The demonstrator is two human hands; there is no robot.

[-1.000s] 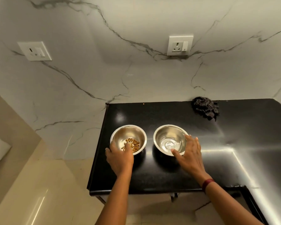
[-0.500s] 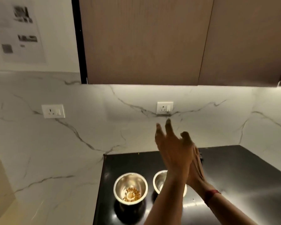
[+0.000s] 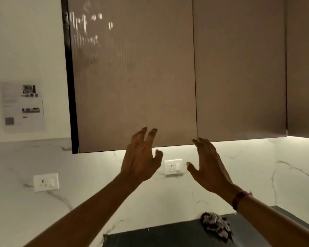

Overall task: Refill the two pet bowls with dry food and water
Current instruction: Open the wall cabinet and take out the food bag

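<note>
Hands (image 3: 141,157) (image 3: 210,168) empty, fingers (image 3: 152,134) loose, near cabinet (image 3: 132,77)

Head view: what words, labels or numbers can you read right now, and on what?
Nothing can be quoted.
Paper sheet on the left wall: printed lines and small pictures, all too blurred to read.
Middle wall socket and left wall socket: no readable marking.
Cabinet door: only light reflections, no text.

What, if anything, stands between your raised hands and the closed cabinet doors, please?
Nothing visible does: the left hand and right hand, both empty, hang in open air before the cabinet doors; the cloth lies on the counter.
</note>
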